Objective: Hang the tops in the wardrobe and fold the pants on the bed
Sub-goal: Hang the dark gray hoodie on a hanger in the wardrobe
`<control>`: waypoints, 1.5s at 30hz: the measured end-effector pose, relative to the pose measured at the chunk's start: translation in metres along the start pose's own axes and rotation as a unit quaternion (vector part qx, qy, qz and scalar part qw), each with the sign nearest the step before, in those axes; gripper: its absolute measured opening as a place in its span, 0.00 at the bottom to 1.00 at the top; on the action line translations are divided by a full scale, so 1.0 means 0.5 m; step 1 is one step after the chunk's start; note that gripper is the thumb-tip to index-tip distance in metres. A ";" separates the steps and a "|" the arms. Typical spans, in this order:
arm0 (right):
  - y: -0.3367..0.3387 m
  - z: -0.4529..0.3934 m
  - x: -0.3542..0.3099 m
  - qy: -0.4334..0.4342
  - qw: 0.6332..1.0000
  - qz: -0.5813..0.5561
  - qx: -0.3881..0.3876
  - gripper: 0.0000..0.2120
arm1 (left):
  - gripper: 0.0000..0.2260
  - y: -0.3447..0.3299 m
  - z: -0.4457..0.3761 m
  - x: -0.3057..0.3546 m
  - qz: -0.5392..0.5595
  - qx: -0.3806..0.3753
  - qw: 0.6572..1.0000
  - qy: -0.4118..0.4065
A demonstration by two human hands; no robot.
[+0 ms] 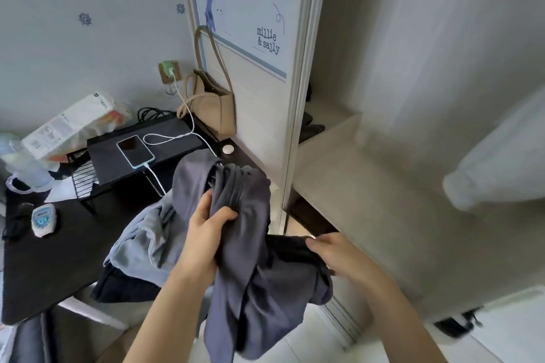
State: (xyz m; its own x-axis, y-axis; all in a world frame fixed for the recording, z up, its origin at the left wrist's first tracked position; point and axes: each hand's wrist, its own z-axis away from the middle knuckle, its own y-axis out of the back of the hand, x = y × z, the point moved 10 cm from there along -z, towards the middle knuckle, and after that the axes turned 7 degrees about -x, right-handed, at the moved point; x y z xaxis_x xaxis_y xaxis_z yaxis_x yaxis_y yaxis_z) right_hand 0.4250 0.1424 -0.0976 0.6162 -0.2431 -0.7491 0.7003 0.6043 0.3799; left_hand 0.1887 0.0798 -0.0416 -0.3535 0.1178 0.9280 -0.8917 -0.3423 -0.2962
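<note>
A slate-grey cloth garment (250, 244) is seen above a black fabric piece (292, 250), beside a pale blue-grey crumpled garment (141, 233). A dark brown desk top (44, 268) is shown. A light-blue-edged phone (135, 151) with a white cable (177, 138) is seen near a beige shoulder bag (212, 103). A blue giraffe print (212, 6) is borne by the white sliding wardrobe door (253, 97).
</note>
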 end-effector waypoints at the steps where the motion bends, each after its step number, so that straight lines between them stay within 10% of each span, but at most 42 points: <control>1: 0.008 0.008 0.007 -0.019 0.999 0.024 0.018 0.17 | 0.14 -0.029 0.009 0.012 -0.042 -0.045 0.998 -0.014; 4: 0.021 0.033 -0.014 -0.001 0.986 -0.152 0.063 0.25 | 0.10 -0.116 0.037 0.063 -0.191 -0.150 0.966 -0.084; 7: -0.008 0.050 -0.078 0.058 0.889 -0.452 -0.040 0.29 | 0.08 -0.189 0.065 0.078 -0.286 -0.249 0.918 -0.113; 12: 0.063 0.089 -0.122 0.151 0.850 -0.503 0.045 0.13 | 0.06 -0.203 0.069 0.051 -0.289 -0.300 0.907 -0.056; 18: 0.076 0.127 -0.182 0.223 0.886 -0.400 0.073 0.11 | 0.17 -0.181 0.040 0.048 -0.107 -0.200 0.973 0.039; 26: 0.155 0.167 -0.124 0.146 0.935 -0.264 0.186 0.11 | 0.09 -0.106 -0.011 0.170 0.007 -0.014 0.993 -0.113; 40: 0.325 0.276 -0.059 0.121 0.900 -0.136 0.395 0.05 | 0.12 -0.124 -0.017 0.262 -0.101 -0.016 0.971 -0.217; 45: 0.286 0.253 -0.077 0.071 0.932 -0.020 0.354 0.05 | 0.09 -0.207 0.015 0.270 -0.048 -0.095 0.968 -0.225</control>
State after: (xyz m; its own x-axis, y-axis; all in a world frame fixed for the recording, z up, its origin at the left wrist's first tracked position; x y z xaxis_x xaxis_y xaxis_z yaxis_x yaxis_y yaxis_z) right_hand 0.5472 0.1421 0.0541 0.5655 -0.1221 -0.8157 0.8151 -0.0685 0.5753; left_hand 0.2354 0.1244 0.1160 -0.1450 -0.2931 0.9450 -0.9653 -0.1680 -0.2002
